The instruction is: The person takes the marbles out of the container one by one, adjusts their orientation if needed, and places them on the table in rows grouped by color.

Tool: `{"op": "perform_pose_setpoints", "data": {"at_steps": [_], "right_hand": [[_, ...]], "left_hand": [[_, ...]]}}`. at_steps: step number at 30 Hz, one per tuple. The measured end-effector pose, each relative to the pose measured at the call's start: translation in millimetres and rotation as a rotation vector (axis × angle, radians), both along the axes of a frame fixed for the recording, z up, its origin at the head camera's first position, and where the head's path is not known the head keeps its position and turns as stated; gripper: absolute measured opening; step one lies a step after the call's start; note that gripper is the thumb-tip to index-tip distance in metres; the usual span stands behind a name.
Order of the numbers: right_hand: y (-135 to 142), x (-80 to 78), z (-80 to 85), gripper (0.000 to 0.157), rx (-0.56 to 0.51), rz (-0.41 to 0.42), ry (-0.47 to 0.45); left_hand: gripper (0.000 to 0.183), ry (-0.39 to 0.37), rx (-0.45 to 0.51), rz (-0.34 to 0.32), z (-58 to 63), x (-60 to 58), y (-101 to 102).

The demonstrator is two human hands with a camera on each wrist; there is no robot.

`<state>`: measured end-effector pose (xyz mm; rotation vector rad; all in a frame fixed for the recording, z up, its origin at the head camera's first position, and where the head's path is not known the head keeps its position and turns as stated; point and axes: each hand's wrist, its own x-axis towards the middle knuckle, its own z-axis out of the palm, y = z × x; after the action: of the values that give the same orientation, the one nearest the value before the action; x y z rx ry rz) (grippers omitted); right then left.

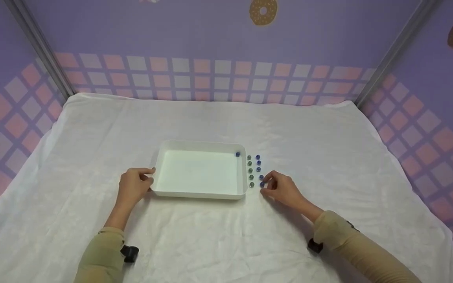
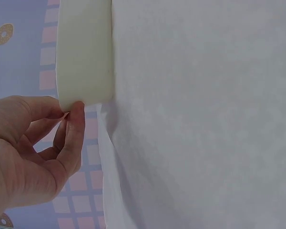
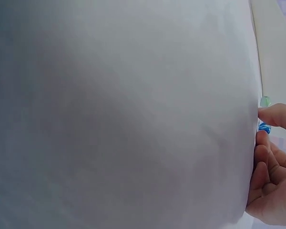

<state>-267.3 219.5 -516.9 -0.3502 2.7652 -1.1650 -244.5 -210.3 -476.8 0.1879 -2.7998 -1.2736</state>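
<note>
A shallow white rectangular tray [image 1: 199, 195] lies on the cloth. My left hand [image 1: 133, 184] holds its left edge; in the left wrist view, thumb and fingertips pinch the tray's corner [image 2: 83, 71]. One blue marble [image 1: 238, 154] sits inside the tray at its far right corner. Just outside the right wall stand two columns of marbles, green ones [image 1: 250, 170] nearer the tray and blue ones [image 1: 258, 162] beside them. My right hand [image 1: 283, 190] is at the near end of the blue column, thumb and forefinger spread on either side of a blue marble [image 3: 264, 128].
A wrinkled white cloth [image 1: 195, 243] covers the table. Purple walls [image 1: 203, 35] with pink and white squares and doughnut pictures enclose the back and sides, with grey posts [image 1: 41, 47] at the corners. Each wrist has a small black device [image 1: 130, 253] beneath it.
</note>
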Motion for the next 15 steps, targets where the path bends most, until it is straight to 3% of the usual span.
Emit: {"op": "perform_pose_setpoints", "data": {"at_steps": [6, 15], "right_hand": [[5, -0.5, 2.3, 0.029, -0.017, 0.06, -0.013], [13, 0.6, 1.1, 0.03, -0.105, 0.075, -0.031]], "left_hand": [[0.034, -0.014, -0.006, -0.005, 0.5, 0.3, 0], [0.034, -0.015, -0.008, 0.009, -0.6, -1.0, 0]]}}
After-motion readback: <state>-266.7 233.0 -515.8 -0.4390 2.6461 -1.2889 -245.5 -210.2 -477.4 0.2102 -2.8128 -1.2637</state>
